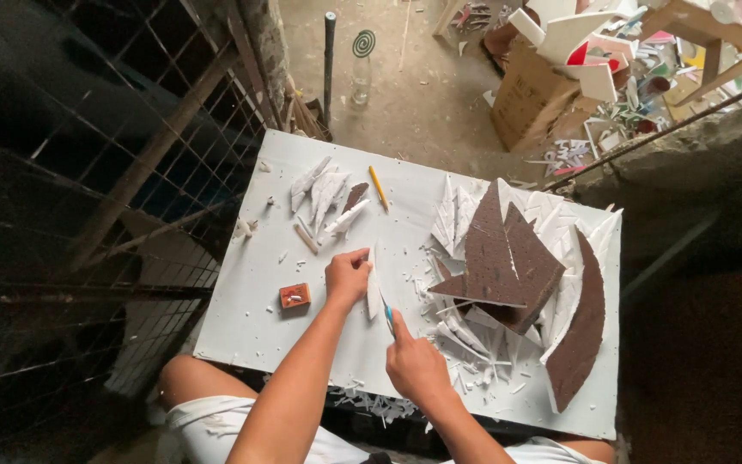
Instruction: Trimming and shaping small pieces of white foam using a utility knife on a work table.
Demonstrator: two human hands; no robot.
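White foam strip [374, 290] lies on the white board [242, 318], pinned and being cut.

Going left to right: a small orange box [294, 296], then the left hand [347, 277] with fingers bunched, pressing the strip down; the right hand [416, 365] clenched around a blue-handled knife [388, 316] whose tip meets the strip; brown-faced foam pieces [508, 262] piled beyond.

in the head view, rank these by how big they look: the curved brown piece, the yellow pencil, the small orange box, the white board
1. white board
2. curved brown piece
3. yellow pencil and small orange box: too alike in apparent size to rank; the pencil is longer, the box wider.
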